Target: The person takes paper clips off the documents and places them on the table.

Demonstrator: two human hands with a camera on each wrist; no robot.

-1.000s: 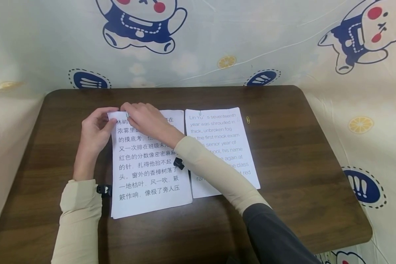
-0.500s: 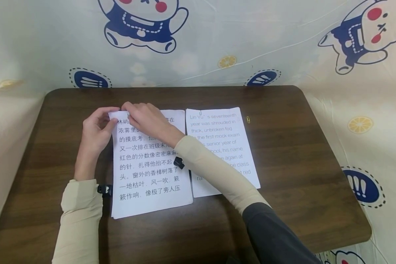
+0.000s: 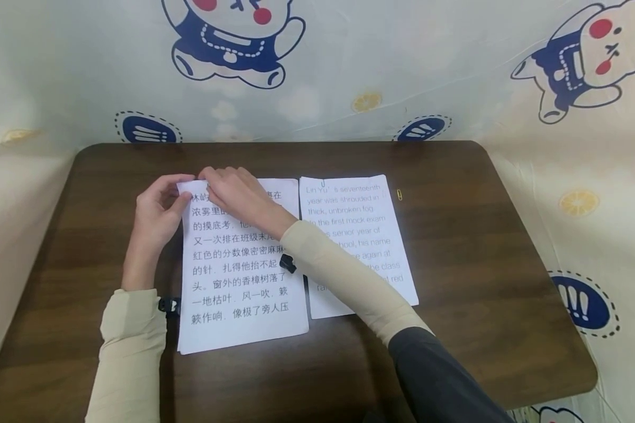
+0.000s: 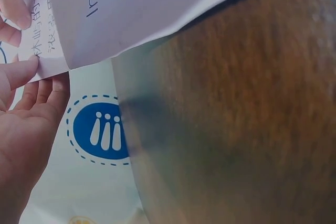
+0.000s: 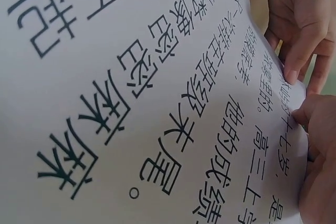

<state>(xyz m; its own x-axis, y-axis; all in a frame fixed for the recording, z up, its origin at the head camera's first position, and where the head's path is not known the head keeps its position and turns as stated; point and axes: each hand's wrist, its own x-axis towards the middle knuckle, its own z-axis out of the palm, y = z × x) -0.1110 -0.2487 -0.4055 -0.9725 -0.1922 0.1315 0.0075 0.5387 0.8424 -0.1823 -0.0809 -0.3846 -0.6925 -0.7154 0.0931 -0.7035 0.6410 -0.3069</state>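
Barely shifting over the last second, the left hand (image 3: pixel 156 212) pinched the top-left corner of the Chinese sheets (image 3: pixel 235 267) on the table (image 3: pixel 487 276), the right hand (image 3: pixel 240 197) their top edge, suggesting handling there was unfinished.

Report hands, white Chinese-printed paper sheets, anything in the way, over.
Left hand pinches top-left corner of white Chinese-printed paper sheets. Right hand pinches top edge. Cream right sleeve partly covers white English-printed paper.
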